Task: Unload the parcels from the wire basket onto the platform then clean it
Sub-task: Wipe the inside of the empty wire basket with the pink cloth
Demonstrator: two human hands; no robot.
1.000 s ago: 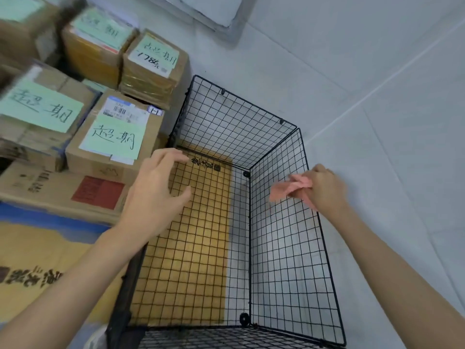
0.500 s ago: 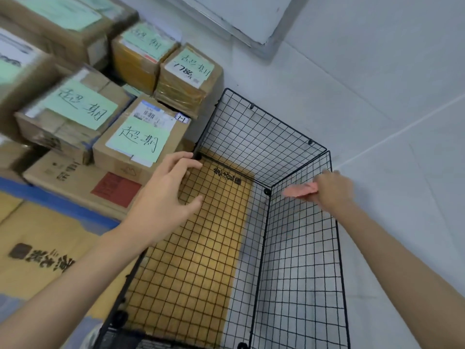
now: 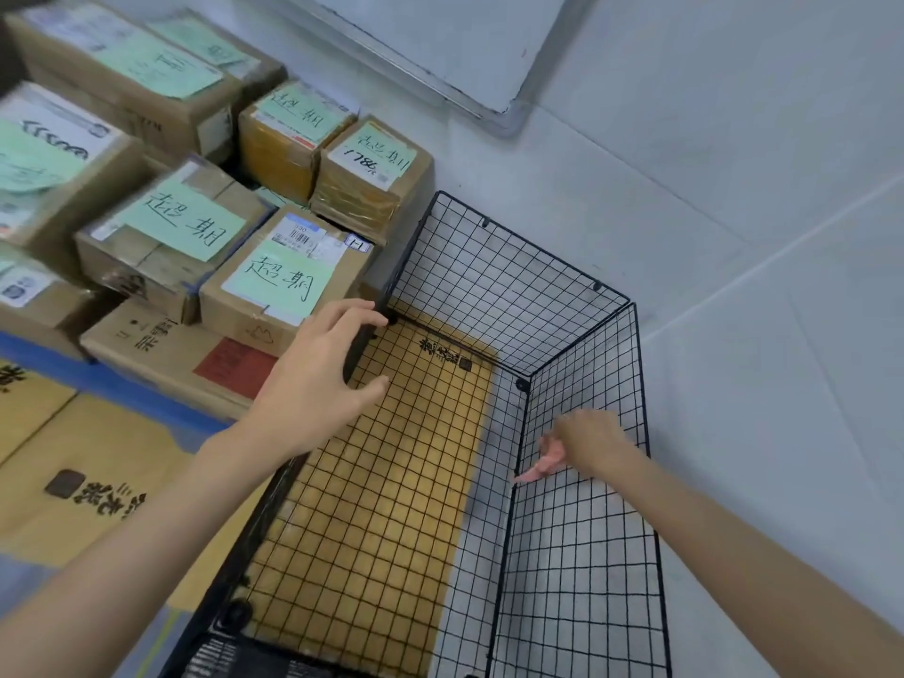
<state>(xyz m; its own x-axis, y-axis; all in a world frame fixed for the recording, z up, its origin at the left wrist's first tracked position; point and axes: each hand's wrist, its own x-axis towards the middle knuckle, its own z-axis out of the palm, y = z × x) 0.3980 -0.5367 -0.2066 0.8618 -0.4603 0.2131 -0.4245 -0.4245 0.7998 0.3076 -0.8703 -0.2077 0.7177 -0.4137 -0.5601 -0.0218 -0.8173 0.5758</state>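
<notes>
The black wire basket stands on the floor with no parcels inside; flat yellow cardboard shows through its mesh. My left hand hovers at the basket's left wall with fingers loosely spread, its fingertips at the top rim. My right hand grips a small pink cloth against the inside of the right mesh wall. Several cardboard parcels with green labels, one of them right beside the basket, are stacked on the platform to the left.
A blue-edged platform covered with flat printed cardboard lies at the left under the parcels. A white board leans on the wall behind. Pale floor tiles lie to the right of the basket.
My right hand with the pink cloth has dropped from the top rim of the right wall to lower inside the basket. My left hand stays by the left wall.
</notes>
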